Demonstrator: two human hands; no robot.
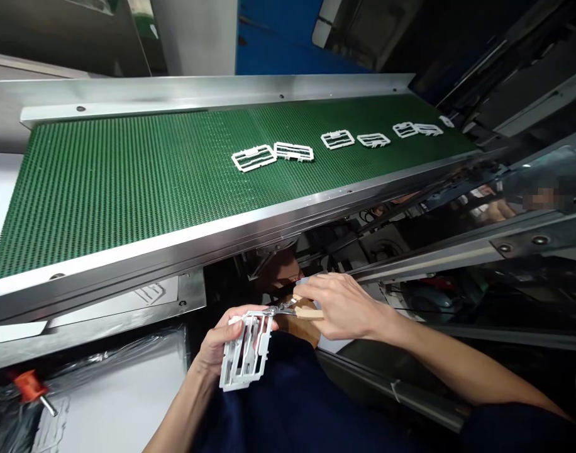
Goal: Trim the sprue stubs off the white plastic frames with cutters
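My left hand grips a white slotted plastic frame, tilted in front of my dark blue clothing; more than one frame may be stacked there. In my right hand are small cutting pliers with tan handles. Their metal jaws touch or nearly touch the upper right corner of the held frame. Beyond my hands, several similar white frames lie on a green conveyor belt, among them one near its middle and one farther right.
A metal rail edges the belt between it and my hands. At the lower left, an orange-handled tool lies by a plastic-lined box with white contents. Metal bars and machinery stand at the right.
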